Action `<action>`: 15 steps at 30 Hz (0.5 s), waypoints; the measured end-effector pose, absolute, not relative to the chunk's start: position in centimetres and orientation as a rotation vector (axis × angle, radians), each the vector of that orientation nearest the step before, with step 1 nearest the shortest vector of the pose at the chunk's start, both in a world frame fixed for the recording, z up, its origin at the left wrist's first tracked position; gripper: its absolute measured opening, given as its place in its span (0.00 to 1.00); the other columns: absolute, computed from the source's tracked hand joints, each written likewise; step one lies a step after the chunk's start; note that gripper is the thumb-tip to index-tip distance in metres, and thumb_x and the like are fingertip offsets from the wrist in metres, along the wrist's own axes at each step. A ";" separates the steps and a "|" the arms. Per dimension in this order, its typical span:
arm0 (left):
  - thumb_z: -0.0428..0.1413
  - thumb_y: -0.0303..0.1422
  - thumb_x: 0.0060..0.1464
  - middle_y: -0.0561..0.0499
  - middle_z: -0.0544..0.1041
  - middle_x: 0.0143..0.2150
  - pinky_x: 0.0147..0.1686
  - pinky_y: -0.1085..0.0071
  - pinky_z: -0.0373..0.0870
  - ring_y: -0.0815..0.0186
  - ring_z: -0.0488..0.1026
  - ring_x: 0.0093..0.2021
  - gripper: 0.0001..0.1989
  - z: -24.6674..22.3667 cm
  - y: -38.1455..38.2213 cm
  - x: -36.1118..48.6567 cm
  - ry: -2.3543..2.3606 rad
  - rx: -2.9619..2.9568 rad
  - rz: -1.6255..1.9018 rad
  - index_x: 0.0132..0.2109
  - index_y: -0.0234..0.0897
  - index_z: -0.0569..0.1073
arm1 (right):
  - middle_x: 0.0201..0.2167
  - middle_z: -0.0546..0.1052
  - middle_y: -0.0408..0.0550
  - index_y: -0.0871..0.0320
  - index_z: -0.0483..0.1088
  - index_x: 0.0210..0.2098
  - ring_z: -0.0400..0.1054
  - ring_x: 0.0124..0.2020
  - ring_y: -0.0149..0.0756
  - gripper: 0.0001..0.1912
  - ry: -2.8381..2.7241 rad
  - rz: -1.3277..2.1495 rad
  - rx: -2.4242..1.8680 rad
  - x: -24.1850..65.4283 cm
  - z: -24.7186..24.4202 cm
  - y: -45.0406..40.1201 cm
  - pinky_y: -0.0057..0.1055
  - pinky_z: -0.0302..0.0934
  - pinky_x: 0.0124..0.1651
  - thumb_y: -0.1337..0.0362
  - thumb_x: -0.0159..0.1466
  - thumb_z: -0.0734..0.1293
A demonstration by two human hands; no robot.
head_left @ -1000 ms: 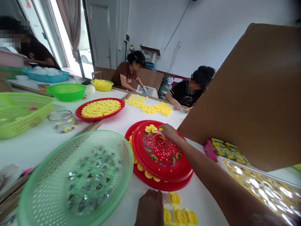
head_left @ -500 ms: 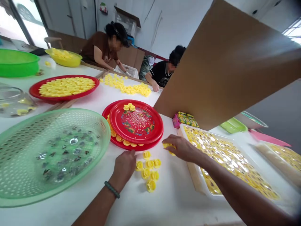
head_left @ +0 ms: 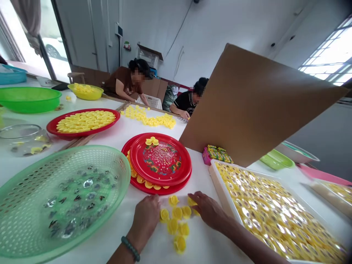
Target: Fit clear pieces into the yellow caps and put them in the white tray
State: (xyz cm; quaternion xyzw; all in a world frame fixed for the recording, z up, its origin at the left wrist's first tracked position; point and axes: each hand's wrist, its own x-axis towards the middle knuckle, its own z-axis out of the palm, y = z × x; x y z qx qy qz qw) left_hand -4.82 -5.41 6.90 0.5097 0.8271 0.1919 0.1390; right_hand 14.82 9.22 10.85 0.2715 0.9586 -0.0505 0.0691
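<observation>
Several small yellow plastic cups (head_left: 177,213) form a loose cluster on the white table, between my two hands. My right hand (head_left: 209,211) is at the cluster's right side, its fingers curled over a couple of yellow cups (head_left: 191,201) that are partly hidden beneath them. On the cluster's left edge my left hand (head_left: 145,216) rests closed, fingertips together beside a cup; whatever they pinch is hidden. A green bead bracelet (head_left: 131,249) circles the left wrist. Just beyond the hands lie stacked red plates (head_left: 165,176), with a few yellow cups on the top one and more between the plates.
On the left stands a green perforated basket (head_left: 27,198) with small dark insect-like pieces. A white tray (head_left: 224,192) of filled yellow cups lies right. Behind it leans a cardboard sheet (head_left: 255,106). A red plate (head_left: 52,127) heaped with yellow pieces sits farther back. Two people work across the table.
My right hand has moved left from beside the white tray to the cup cluster, with yellow cups under its fingers. The left hand stays near the cluster. The view has tilted up.
</observation>
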 end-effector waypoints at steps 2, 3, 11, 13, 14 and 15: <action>0.43 0.29 0.57 0.47 0.77 0.34 0.35 0.70 0.64 0.62 0.73 0.38 0.14 6.8 -5.4 -4.7 2.376 1.464 0.581 0.36 0.36 0.73 | 0.38 0.73 0.53 0.55 0.70 0.42 0.68 0.39 0.40 0.10 2.872 -0.038 0.832 13.9 12.9 9.2 0.32 0.61 0.40 0.65 0.63 0.60; 0.42 0.28 0.57 0.46 0.77 0.34 0.36 0.69 0.64 0.62 0.73 0.38 0.14 6.7 -5.4 -4.6 2.368 1.469 0.592 0.37 0.36 0.73 | 0.36 0.73 0.52 0.56 0.71 0.39 0.68 0.38 0.40 0.10 2.874 -0.001 0.837 13.0 14.1 9.4 0.32 0.61 0.39 0.64 0.64 0.59; 0.42 0.25 0.56 0.43 0.77 0.40 0.40 0.65 0.66 0.57 0.73 0.43 0.18 6.7 -5.2 -4.8 2.294 1.429 0.563 0.45 0.35 0.74 | 0.46 0.70 0.54 0.59 0.64 0.50 0.66 0.44 0.38 0.16 3.124 -0.005 0.563 -5.3 17.7 17.2 0.31 0.60 0.45 0.59 0.67 0.56; 0.43 0.25 0.55 0.43 0.78 0.39 0.39 0.66 0.67 0.57 0.73 0.43 0.16 6.2 -4.8 -5.0 2.286 1.405 0.538 0.44 0.36 0.74 | 0.51 0.67 0.56 0.60 0.61 0.54 0.62 0.50 0.43 0.21 3.131 0.011 0.525 -10.2 16.3 19.3 0.34 0.59 0.48 0.56 0.65 0.59; 0.44 0.26 0.54 0.43 0.78 0.39 0.38 0.67 0.67 0.57 0.73 0.42 0.16 5.9 -4.6 -5.0 2.286 1.389 0.527 0.43 0.36 0.75 | 0.52 0.66 0.57 0.60 0.61 0.54 0.61 0.51 0.45 0.23 3.126 0.005 0.499 -12.2 15.5 20.0 0.36 0.59 0.47 0.55 0.63 0.61; 0.45 0.26 0.54 0.44 0.78 0.38 0.38 0.68 0.68 0.57 0.73 0.42 0.15 5.4 -4.3 -5.0 2.292 1.372 0.517 0.42 0.37 0.75 | 0.52 0.66 0.57 0.59 0.61 0.54 0.60 0.51 0.47 0.25 3.123 -0.003 0.472 -14.0 14.7 20.5 0.38 0.59 0.47 0.54 0.62 0.62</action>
